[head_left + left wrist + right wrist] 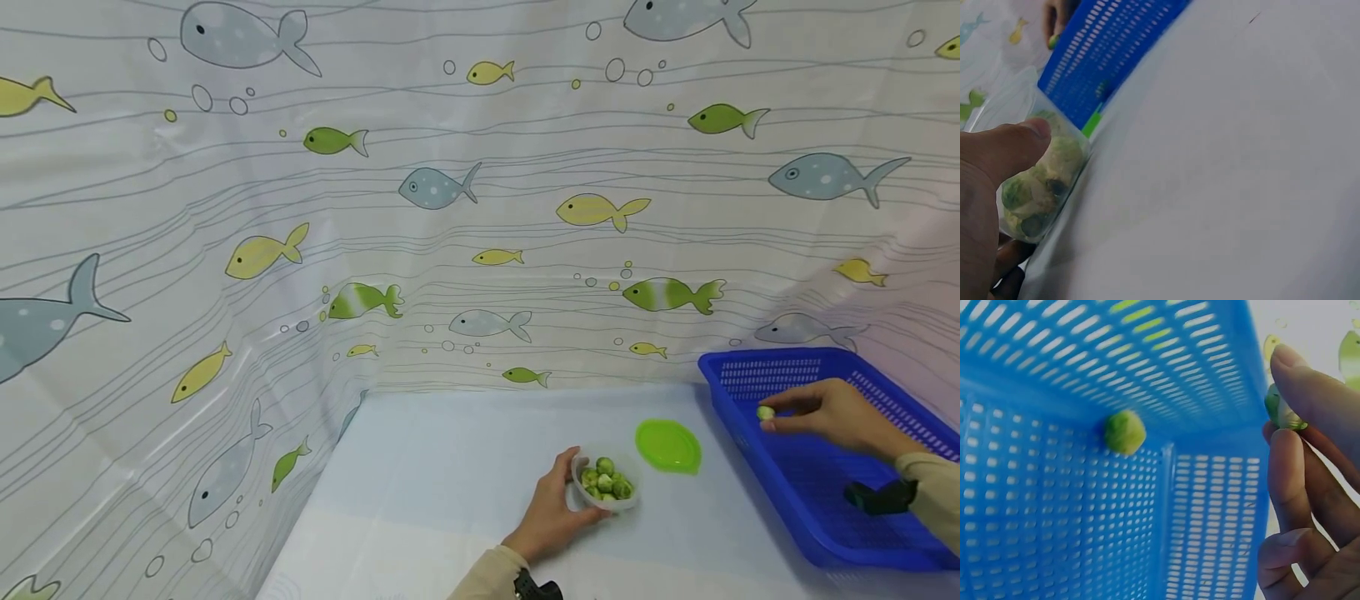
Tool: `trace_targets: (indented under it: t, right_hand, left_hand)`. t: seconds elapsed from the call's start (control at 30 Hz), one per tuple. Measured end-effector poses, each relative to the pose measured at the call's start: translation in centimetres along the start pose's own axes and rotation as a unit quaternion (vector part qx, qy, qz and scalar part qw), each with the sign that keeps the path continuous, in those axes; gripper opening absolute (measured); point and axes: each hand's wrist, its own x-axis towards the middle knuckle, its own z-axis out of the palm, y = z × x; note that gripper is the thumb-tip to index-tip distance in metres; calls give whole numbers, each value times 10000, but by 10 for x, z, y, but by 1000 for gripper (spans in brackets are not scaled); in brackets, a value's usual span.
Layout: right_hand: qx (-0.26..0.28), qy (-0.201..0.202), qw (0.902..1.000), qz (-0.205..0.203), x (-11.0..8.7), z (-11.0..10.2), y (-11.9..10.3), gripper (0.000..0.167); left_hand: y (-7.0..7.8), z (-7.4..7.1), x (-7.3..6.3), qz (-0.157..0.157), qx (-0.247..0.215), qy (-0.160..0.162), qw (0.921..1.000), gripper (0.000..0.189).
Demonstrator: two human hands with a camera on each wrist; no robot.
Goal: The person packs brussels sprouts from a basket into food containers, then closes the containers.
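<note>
My left hand [552,515] grips a small clear plastic container [636,502] on the table, thumb on the near side and fingers round the far side. Several Brussels sprouts [604,482] fill it; they also show through its wall in the left wrist view. Over the blue basket [780,508], my right hand [832,414] pinches one Brussels sprout [1283,409] between thumb and fingertips. Another Brussels sprout [1125,432] lies inside the basket in the right wrist view; I cannot make it out in the head view.
A bright green lid [668,446] lies flat on the white table [435,467], between the container and the basket. The basket has high slotted walls and stands at the right. A fish-patterned sheet [450,275] hangs behind and along the left side.
</note>
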Motion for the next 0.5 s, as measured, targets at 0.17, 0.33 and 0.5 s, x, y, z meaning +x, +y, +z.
trace_targets:
  t: [0.17, 0.33, 0.5]
  right_hand:
    - [17, 116, 9999, 10, 2, -2, -12, 40]
    - [216, 230, 9994, -132, 4, -1, -25, 42]
    - [443, 270, 9983, -258, 6, 4, -43, 39]
  left_hand:
    - [2, -1, -1, -86, -63, -4, 9999, 95]
    - [2, -1, -1, -109, -65, -6, 9999, 94]
    - [2, -1, 0, -109, -59, -7, 9999, 94]
